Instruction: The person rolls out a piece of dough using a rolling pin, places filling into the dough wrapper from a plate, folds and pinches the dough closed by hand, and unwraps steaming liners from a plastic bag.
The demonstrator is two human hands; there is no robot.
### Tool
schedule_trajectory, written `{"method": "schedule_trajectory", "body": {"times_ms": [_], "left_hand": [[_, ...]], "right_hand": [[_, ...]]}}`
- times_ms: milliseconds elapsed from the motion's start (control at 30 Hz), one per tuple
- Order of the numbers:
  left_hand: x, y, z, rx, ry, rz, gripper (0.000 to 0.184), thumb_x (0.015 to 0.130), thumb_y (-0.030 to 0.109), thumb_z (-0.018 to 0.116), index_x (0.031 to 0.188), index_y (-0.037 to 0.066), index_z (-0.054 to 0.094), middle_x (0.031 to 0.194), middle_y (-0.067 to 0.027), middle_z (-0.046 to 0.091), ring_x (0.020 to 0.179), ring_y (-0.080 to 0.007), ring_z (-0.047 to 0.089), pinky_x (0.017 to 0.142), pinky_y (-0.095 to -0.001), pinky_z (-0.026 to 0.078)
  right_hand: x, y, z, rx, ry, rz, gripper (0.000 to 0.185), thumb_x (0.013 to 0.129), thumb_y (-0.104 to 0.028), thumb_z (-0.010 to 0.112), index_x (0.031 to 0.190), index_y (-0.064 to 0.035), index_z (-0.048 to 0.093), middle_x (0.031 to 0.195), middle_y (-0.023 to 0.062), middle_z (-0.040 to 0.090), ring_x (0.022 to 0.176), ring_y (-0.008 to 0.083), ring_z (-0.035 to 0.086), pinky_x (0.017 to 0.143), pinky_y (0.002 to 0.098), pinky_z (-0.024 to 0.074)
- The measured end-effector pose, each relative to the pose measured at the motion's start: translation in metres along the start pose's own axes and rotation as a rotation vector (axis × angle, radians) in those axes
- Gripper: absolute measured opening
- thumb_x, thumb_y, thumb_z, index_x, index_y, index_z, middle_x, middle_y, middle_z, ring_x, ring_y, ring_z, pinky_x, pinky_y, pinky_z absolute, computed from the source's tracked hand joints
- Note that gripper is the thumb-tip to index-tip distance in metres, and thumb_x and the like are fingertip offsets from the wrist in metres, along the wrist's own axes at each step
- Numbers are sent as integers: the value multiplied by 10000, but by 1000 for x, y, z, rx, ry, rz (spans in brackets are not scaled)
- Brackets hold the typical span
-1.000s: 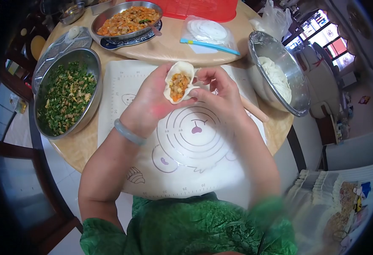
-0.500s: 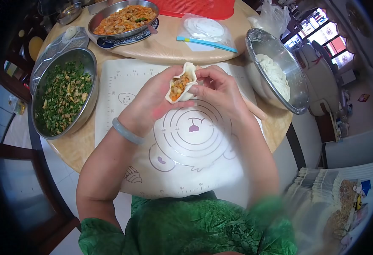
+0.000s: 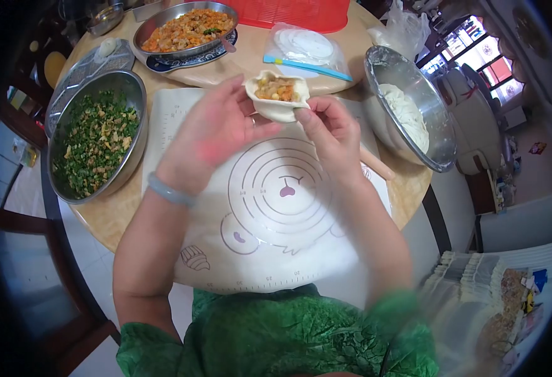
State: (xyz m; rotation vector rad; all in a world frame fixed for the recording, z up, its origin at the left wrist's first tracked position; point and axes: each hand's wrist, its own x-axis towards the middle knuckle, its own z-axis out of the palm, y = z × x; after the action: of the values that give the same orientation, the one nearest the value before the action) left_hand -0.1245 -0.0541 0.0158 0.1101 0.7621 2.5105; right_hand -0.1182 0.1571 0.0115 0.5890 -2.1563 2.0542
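We could totally dump filling point(image 3: 279, 92) past the spread fingers of our left hand point(image 3: 212, 135) if our right hand point(image 3: 333, 131), fingers pinching the wrapper point(image 3: 279, 114), tilts.

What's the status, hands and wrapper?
Right hand pinching dough wrapper by its edge. Left hand open alongside. Wrapper open-topped, filling exposed. No obstruction visible.

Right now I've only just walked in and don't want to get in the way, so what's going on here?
Someone's right hand pinches the edge of a dough wrapper that holds orange filling and gapes open at the top. The left hand is spread beside it; whether it touches it is hard to tell. Both are above a printed mat. A steel bowl of chopped green mixture sits to the left, a metal bowl with white dough to the right.
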Motion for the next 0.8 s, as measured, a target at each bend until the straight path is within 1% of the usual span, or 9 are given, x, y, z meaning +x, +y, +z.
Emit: {"method": "schedule_trajectory", "body": {"times_ms": [67, 100, 200, 267, 367, 467, 567, 667, 800], "left_hand": [[11, -29, -13, 16, -25, 132, 434, 1071, 363, 296, 1318, 60, 483, 1252, -52, 598, 1104, -162, 606, 887, -327, 536], [5, -32, 12, 99, 206, 97, 411, 1070, 340, 293, 1301, 75, 504, 1268, -61, 588, 1126, -189, 589, 935, -336, 506], [11, -43, 13, -23, 193, 168, 399, 1068, 329, 303, 1297, 70, 503, 1274, -85, 574, 1160, -221, 570, 998, -373, 469], [11, -43, 15, -118, 159, 175, 410, 1072, 332, 286, 1281, 56, 507, 1284, -103, 562, 1177, -221, 554, 1015, -388, 445], [12, -42, 14, -219, 174, 176, 414, 1076, 324, 293, 1281, 30, 500, 1275, -129, 557, 1181, -248, 547, 1040, -398, 432], [11, -42, 11, -228, 153, 175, 414, 1079, 320, 304, 1278, 13, 497, 1262, -139, 557, 1176, -259, 549, 1048, -404, 432], [9, -40, 13, -202, 132, 182, 415, 1080, 326, 306, 1269, 11, 500, 1255, -141, 559, 1173, -255, 551, 1045, -410, 436], [9, -40, 12, -178, 133, 184, 417, 1080, 334, 311, 1261, 11, 502, 1246, -137, 565, 1165, -251, 558, 1036, -423, 444], [12, -39, 4, -153, 148, 162, 420, 1077, 335, 320, 1255, 1, 501, 1233, -136, 571, 1160, -254, 567, 1030, -448, 452]], "right_hand": [[-7, -3, 10, 117, 17, 98, 164, 915, -95, 691, 992, 27, 614, 962, 34, 584, 834, 86, 586, 749, 228, 484], [-7, 0, 14, 92, 3, 37, 163, 910, -88, 696, 989, 25, 609, 960, 34, 585, 829, 85, 586, 741, 224, 483], [-8, 18, 17, -16, -21, -116, 183, 890, -70, 714, 998, 17, 594, 956, 36, 584, 812, 81, 581, 710, 214, 480], [-6, 28, 14, -132, -11, -184, 228, 872, -66, 733, 1028, 7, 584, 958, 39, 581, 797, 76, 573, 681, 207, 475], [-7, 18, 19, -33, 84, -142, 303, 839, -81, 768, 1061, -17, 572, 966, 41, 575, 772, 67, 548, 638, 206, 458], [-5, 20, 15, -168, 135, -144, 407, 806, -88, 799, 1134, -37, 563, 980, 34, 572, 752, 61, 524, 624, 209, 445], [-2, 19, 9, -216, 93, -91, 431, 786, -91, 813, 1154, -36, 594, 985, 21, 573, 751, 61, 520, 620, 211, 441], [0, 24, 9, -101, 52, -101, 366, 779, -88, 816, 1101, -26, 652, 966, 15, 581, 743, 65, 522, 613, 218, 441], [-2, 19, 11, -150, 55, -133, 238, 793, -67, 795, 993, 1, 685, 914, 34, 596, 727, 89, 544, 613, 229, 457]]}}
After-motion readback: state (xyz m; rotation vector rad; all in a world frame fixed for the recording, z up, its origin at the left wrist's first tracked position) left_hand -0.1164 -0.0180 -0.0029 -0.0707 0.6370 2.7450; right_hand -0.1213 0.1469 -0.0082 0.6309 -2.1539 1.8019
